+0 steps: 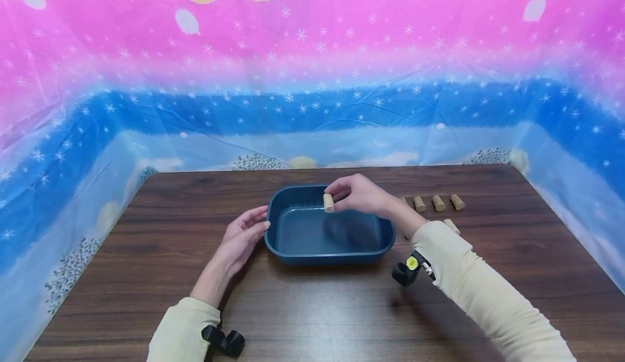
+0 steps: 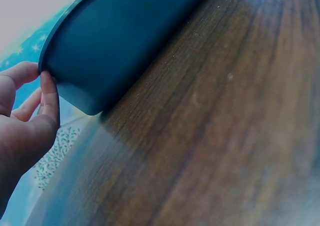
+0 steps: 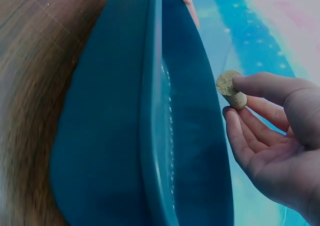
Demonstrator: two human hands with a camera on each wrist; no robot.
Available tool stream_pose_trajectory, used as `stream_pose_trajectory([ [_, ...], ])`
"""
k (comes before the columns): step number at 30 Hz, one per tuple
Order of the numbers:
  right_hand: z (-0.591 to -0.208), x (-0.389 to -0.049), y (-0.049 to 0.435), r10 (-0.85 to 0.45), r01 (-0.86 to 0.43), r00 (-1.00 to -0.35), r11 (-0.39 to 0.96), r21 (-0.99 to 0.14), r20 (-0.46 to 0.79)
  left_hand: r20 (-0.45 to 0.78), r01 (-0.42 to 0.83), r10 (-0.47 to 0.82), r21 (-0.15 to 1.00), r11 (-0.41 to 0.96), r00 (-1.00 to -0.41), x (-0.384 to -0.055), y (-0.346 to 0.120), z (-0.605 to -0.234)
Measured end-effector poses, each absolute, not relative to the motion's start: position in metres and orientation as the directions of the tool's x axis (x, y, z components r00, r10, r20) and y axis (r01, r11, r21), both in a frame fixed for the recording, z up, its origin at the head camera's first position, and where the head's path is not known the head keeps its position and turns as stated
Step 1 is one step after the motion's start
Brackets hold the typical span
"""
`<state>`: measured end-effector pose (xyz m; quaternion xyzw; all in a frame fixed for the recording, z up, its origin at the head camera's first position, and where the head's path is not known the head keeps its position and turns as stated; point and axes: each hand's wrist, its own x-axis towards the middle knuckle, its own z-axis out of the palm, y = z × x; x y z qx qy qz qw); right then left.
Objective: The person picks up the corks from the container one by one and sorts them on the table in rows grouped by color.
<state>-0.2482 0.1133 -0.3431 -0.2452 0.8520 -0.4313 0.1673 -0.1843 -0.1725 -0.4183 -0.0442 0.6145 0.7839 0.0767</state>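
A dark blue rectangular plastic basin (image 1: 332, 254) with rounded corners stands on the table. My left hand (image 1: 242, 237) is at its left end, thumb and fingers pinching the rim, as the left wrist view also shows at the basin wall (image 2: 120, 41). Above the basin, my right hand (image 1: 363, 195) pinches a cork (image 1: 329, 203) between thumb and fingertips. In the right wrist view the cork (image 3: 239, 101) is tilted, its round end against the thumb. No cork shows on the visible part of the basin floor; my right hand hides some of it.
Several more corks (image 1: 438, 203) lie in a row on the wooden table (image 1: 312, 313), right of the basin. Another cork (image 1: 451, 225) sits nearer, partly behind my right sleeve (image 1: 488, 291). A printed pink and blue cloth (image 1: 312, 107) hangs around the table's back and sides.
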Motion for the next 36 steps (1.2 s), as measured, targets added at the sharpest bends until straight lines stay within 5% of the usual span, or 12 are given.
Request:
stream_pose_trajectory([
  [36, -0.346, -0.247, 0.24, -0.423, -0.224, -0.904, 0.604, -0.765, -0.069, -0.145, -0.157, 0.068, 0.959, -0.235, -0.987, -0.184, -0.173, -0.419],
])
